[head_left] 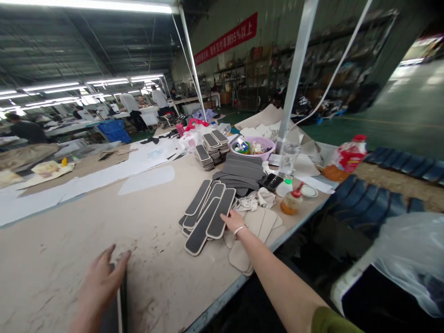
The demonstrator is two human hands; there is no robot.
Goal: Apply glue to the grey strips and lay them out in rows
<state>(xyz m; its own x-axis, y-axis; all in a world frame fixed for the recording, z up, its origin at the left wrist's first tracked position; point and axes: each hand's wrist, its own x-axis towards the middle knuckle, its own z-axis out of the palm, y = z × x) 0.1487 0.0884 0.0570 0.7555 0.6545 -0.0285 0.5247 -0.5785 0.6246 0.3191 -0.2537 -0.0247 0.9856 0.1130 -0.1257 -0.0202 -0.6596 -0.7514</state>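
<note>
Several long dark grey pads with pale rims (203,226) lie overlapping near the table's right side. My right hand (233,219) pinches the edge of the rightmost dark pad (221,213), thumb on top. At the lower left, my left hand (104,277) is slightly blurred, thumb and fingers apart, over another dark pale-edged piece (113,305) that it partly hides; whether it grips this piece is unclear. Plain beige pieces (243,252) lie beside my right forearm. Behind the pads are a stack of plain dark grey pieces (243,169) and bundled pale-rimmed pads (211,147).
A lilac basin (252,147), a clear jar (288,159), a small amber bottle with a red top (291,202) and a red-capped jug (347,157) stand at the right. A metal post (297,69) rises behind. White sheets (93,178) cover the far left. People work in the distance.
</note>
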